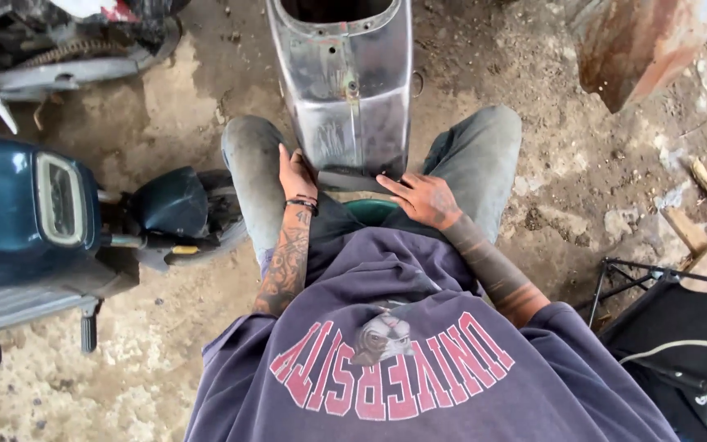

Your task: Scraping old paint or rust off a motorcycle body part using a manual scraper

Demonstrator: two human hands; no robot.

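Left hand (295, 173) lies flat on the left thigh, fingers loosely spread, gripping nothing, just beside the lower left edge of the grey metal scooter body panel (345, 82). Right hand (423, 199) rests open too, fingers stretched toward the panel's bottom edge, fingertips touching or nearly touching it, cannot tell which; nothing clasped. Panel stands upright on the dirt floor (165, 115) between the person's knees, hollow top opening away from the camera, worn paint, scratches, a centre seam running down it. Judging by looks: sheet metal, stiff, moderately heavy, bare edges likely sharp, dusty surface so not very slippery; best held by both side flanges low down, or one hand on the top rim, keeping off the thin lower lip. Green stool seat (372, 210) shows under the person. Blue scooter (34, 213) lies to the left, near but apart from the left knee. Rusty metal sheet (640, 49) sits top right, well apart. Black folding chair frame (664, 327) is at the right edge
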